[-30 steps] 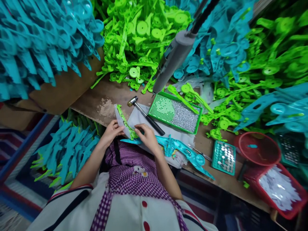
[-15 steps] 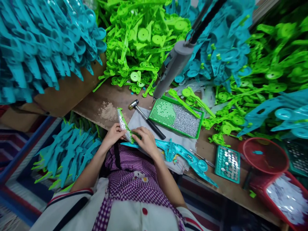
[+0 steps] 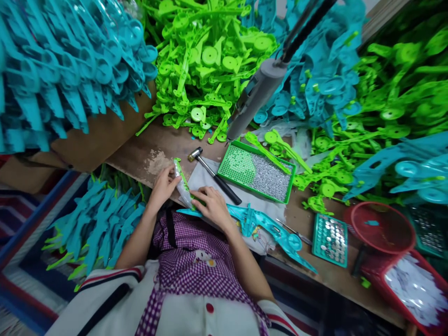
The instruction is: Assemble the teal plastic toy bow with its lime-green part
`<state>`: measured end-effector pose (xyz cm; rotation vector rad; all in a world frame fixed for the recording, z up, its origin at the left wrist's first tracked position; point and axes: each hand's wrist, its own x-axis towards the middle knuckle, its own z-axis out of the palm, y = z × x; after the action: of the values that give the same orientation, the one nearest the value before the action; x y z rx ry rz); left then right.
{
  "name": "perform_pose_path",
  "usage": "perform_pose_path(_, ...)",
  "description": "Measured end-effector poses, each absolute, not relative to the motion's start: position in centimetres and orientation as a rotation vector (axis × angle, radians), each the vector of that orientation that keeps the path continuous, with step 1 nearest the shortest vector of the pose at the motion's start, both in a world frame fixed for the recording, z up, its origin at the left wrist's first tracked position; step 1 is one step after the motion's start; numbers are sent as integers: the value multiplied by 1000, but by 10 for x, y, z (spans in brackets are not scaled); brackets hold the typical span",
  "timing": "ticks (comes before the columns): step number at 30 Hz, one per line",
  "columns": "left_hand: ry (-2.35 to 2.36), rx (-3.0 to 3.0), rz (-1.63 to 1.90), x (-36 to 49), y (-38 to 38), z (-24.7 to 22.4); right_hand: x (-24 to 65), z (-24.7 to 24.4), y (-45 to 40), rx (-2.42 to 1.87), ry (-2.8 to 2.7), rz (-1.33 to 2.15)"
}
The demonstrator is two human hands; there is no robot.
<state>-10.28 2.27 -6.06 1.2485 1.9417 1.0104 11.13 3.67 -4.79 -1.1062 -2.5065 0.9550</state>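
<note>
Your left hand (image 3: 164,188) pinches, thumb against fingers, a slim curved lime-green plastic strip with a pale, shiny film-like layer (image 3: 183,189), near the brown wooden bench (image 3: 136,154)'s front edge. Your right hand (image 3: 212,205) bends over its lower end, fingers close together; can't tell if gripping. Long teal plastic bow-shaped part (image 3: 266,220) runs right along that edge. Step looks like two-handed strip handling; next move calls for a firm left pinch.

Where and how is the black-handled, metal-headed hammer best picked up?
Probably by its black handle, with the right hand coming from the near, right side: the handle is long, slim and slants toward that side, the metal head points away, and the rectangular green plastic tray sits close on the far side.
</note>
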Motion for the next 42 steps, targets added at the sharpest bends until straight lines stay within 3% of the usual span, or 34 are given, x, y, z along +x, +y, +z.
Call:
perform_pose_path(12,1847,1583,798,-123,41,-56,112,-52,38,-1110,-2536,848)
perform_pose_path(21,1798,1581,834,-128,40,-58,113,-49,37,-1110,-2537,877)
perform_pose_path(33,1717,878,1115,-119,39,-68,117,-48,37,-1030,-2577,808)
perform_pose_path(42,1682,804,1039,-122,49,-60,117,-51,37,-1011,-2580,785)
